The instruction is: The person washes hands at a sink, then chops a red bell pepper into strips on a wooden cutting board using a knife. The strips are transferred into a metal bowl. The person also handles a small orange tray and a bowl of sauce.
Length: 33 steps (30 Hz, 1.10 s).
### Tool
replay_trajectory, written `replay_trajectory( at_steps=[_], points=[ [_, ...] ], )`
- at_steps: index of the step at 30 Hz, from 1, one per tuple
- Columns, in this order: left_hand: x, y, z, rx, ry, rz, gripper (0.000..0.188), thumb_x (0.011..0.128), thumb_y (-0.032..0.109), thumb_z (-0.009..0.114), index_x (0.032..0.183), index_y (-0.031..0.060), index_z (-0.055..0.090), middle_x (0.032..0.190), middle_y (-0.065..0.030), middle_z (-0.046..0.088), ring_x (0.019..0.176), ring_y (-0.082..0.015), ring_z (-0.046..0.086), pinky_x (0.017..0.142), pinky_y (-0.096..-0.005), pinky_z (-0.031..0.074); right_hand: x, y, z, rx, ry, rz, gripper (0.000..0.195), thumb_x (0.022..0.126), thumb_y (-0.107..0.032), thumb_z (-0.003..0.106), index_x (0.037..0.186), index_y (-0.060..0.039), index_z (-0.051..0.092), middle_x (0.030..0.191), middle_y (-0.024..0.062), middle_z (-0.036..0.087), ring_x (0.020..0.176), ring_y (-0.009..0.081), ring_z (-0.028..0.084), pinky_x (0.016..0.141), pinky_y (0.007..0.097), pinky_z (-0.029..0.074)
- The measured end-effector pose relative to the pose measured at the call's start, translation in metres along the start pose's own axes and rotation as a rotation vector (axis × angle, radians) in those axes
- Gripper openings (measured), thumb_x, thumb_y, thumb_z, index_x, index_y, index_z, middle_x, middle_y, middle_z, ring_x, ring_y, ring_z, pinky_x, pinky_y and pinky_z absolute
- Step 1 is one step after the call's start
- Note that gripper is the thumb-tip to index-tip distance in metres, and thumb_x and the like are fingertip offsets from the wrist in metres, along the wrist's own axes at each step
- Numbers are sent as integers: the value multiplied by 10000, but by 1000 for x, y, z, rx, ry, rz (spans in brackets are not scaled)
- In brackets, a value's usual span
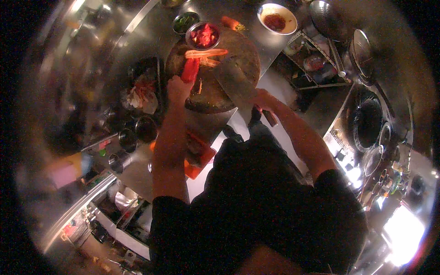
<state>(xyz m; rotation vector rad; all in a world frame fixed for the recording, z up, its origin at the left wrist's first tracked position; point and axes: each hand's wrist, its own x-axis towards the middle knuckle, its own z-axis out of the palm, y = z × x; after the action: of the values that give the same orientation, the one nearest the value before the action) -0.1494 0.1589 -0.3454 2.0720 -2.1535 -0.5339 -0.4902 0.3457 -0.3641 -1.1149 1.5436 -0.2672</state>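
Note:
My left hand is closed around the lower end of a long, flat-looking red piece, whose exact kind I cannot tell. It lies over the left part of a round wooden chopping block. The top of the red piece meets pale orange carrot pieces on the block. In my right hand is a cleaver, its broad blade slanting over the block's right side. A thin orange strip lies on the wood between the hands.
Behind the carrot pieces stand a bowl of red pieces and a bowl of green pieces. A carrot end lies nearby. At the back right are a white bowl with brown sauce and a perforated metal ladle. A wok burner is at right.

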Motion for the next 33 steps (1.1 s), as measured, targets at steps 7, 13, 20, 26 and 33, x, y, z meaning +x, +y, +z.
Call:
replay_trajectory(
  at_steps=[7,13,20,26,33],
  points=[
    [-19,-29,-9,-317,-3,-86,468,789,363,834,1031,8,649,991,-196,696,951,-420,666,828,-531,531,-10,-30,-5,189,66,2,290,922,-288,749,1046,-48,643,717,47,608,568,140,590,486,330,485],
    [-98,42,-14,8,253,479,271,832,259,780,1001,92,649,974,-148,637,950,-372,626,817,-492,514,-128,-21,-7,279,301,106,227,943,-270,724,1045,-71,685,751,35,639,515,141,547,456,343,455],
    [-133,74,47,139,375,628,299,834,238,757,1080,95,665,1120,-112,629,1072,-339,608,880,-475,498,-162,49,-11,596,352,141,249,909,-213,707,776,-42,584,587,30,530,456,140,528,426,310,427],
    [-140,71,52,-83,364,592,315,892,273,734,1159,114,685,1198,-133,656,1077,-369,624,907,-509,489,-156,66,-5,645,224,128,283,942,-290,729,850,-59,593,651,16,531,485,125,513,446,294,435],
    [-124,36,51,-277,440,441,232,895,188,736,1103,97,691,1069,-151,687,1055,-386,625,945,-500,489,-136,61,4,488,104,15,283,976,-314,715,964,-54,606,680,14,523,513,117,507,449,300,445]
  ],
)
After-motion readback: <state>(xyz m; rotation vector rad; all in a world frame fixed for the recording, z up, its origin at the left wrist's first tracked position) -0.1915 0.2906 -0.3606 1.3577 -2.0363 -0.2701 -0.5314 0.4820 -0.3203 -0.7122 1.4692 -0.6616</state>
